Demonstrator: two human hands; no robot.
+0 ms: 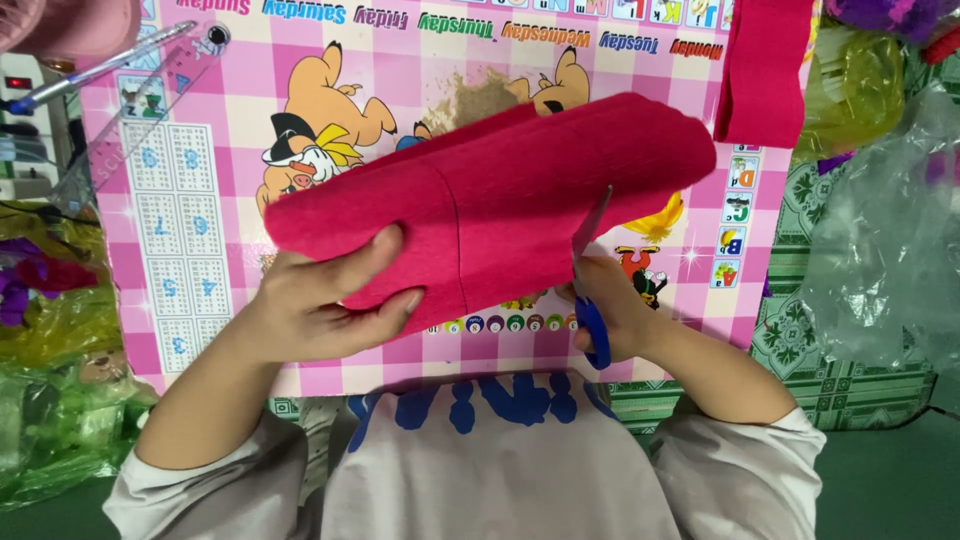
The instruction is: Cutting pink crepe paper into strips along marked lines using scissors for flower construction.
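A folded sheet of deep pink felt [500,190] is held up above a pink checked cartoon board [200,200]. My left hand [320,300] grips the felt's lower left edge, thumb on top. My right hand [620,310] holds blue-handled scissors [592,300]; the blades point up into the felt's lower right edge, at a cut in the fabric. The felt hides part of the blades and the board's middle.
Another piece of pink felt [762,70] lies at the top right. A clear ruler [130,110] and a pen [95,68] lie at the top left. Clear plastic bags [890,240] sit on the right, green and yellow plastic wrap [50,400] on the left.
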